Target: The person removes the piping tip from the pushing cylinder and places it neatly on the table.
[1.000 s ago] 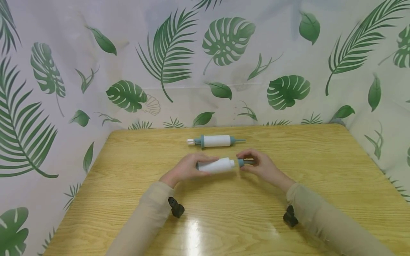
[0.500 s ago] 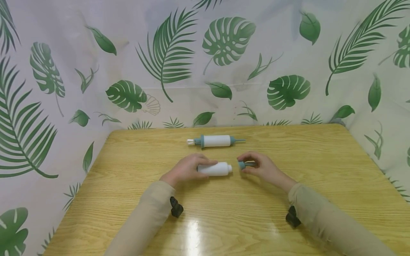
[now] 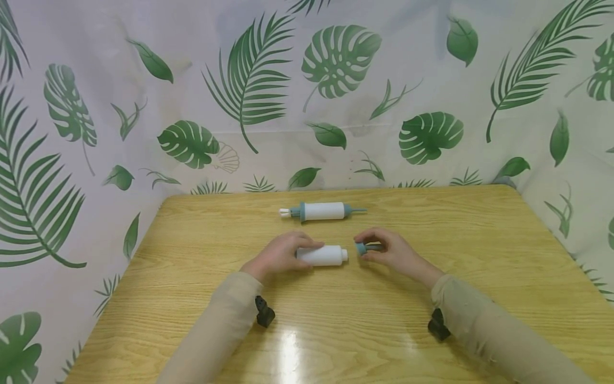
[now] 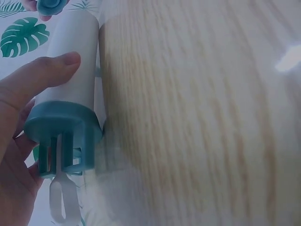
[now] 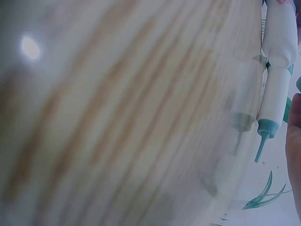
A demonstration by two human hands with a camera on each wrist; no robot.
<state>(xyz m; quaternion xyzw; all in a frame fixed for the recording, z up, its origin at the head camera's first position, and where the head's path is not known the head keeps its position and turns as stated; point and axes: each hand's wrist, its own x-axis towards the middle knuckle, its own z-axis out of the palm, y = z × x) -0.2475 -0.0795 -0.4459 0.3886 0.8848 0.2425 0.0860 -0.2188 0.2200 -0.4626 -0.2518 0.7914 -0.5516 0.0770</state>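
My left hand (image 3: 278,255) grips the white barrel (image 3: 326,256) of a toy syringe lying sideways low at the table. In the left wrist view its thumb lies along the barrel, beside a teal collar (image 4: 63,121) and a slotted white plunger end (image 4: 65,200). The barrel's narrow white neck (image 3: 344,255) is bare and points right. Across a small gap, my right hand (image 3: 395,256) pinches a teal nozzle cap (image 3: 361,248) with a thin stem running back under the fingers. Only an edge of that hand shows in the right wrist view.
A second toy syringe (image 3: 323,211), white with teal ends and its nozzle on, lies behind the hands. The wooden table (image 3: 355,330) meets a leaf-printed curtain (image 3: 283,106) at the back. A black wrist camera (image 3: 265,312) sits on the left sleeve.
The nozzle cap and the barrel's neck have moved slightly apart. The barrel has come down lower and lies more level, while the right hand has shifted very little.
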